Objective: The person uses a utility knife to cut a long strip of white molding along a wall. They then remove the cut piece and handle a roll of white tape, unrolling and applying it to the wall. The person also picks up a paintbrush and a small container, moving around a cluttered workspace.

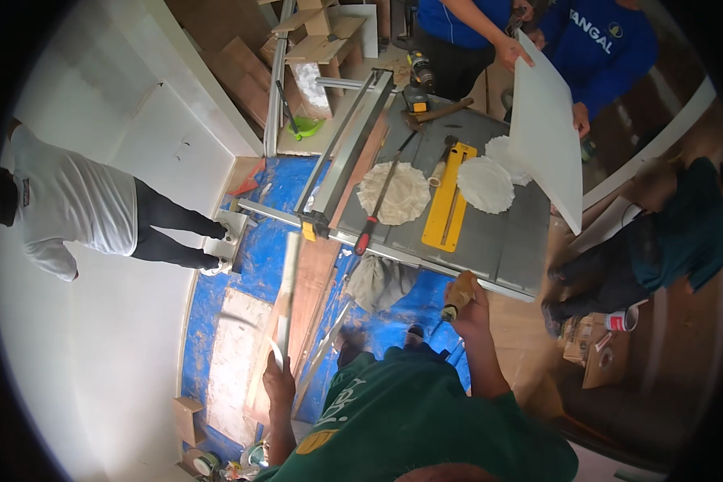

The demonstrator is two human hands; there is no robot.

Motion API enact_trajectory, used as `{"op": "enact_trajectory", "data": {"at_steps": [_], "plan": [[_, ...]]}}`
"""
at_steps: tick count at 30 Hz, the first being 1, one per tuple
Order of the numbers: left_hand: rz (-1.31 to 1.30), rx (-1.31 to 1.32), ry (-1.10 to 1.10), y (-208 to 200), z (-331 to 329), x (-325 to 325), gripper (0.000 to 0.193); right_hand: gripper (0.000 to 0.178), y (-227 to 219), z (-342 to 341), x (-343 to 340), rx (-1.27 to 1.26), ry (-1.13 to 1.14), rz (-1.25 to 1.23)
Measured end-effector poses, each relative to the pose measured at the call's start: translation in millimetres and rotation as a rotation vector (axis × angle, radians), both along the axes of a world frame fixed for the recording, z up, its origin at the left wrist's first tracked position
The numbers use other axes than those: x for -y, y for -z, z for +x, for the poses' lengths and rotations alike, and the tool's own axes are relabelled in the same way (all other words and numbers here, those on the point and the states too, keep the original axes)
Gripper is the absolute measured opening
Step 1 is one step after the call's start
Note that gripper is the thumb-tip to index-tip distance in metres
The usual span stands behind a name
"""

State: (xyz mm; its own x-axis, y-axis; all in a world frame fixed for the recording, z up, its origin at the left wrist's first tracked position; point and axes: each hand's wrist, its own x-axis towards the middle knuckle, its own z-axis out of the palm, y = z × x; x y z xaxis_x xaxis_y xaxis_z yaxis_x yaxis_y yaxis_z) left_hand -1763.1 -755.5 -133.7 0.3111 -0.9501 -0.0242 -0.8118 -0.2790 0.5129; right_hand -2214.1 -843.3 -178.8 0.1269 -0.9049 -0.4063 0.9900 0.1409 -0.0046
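My left hand [278,387] is closed round the lower end of a long, narrow white strip [289,281], which stands up toward the saw table's left front corner. In my right hand [472,312], close to the table's front edge, is a hand tool with an amber handle [458,296]; its exact kind is unclear. The grey saw table [506,249] has a yellow insert plate [448,197]. On it lie a long thin tool with a red handle [365,238], a hammer [438,115] and ruffled whitish round pads [394,194]. A grey cloth [377,283] hangs at the front edge.
Across the table, two people in blue hold a white panel [545,128]. Someone in white [80,193] stands by the left wall; another in dark green [675,233] is at right. A metal fence [349,153], a cordless drill [419,76] and boards on blue sheeting [241,345] surround me.
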Motion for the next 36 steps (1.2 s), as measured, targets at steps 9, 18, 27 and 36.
{"op": "enact_trajectory", "data": {"at_steps": [9, 18, 27, 36], "plan": [[0.061, -0.114, -0.251, 26, 104, -25, 0.043, 0.035, -6, 146, 48, -0.056, -0.098, -0.007], [0.072, -0.200, -0.204, 21, 199, -3, 0.037, 0.038, -8, 259, 61, -0.066, -0.212, -0.086], [0.059, -0.216, -0.145, 36, 230, 28, 0.036, 0.029, -26, 280, 55, -0.078, -0.082, 0.047], [0.008, -0.289, -0.117, 8, 189, 42, 0.032, 0.027, -30, 272, 49, -0.100, -0.049, 0.027]]}}
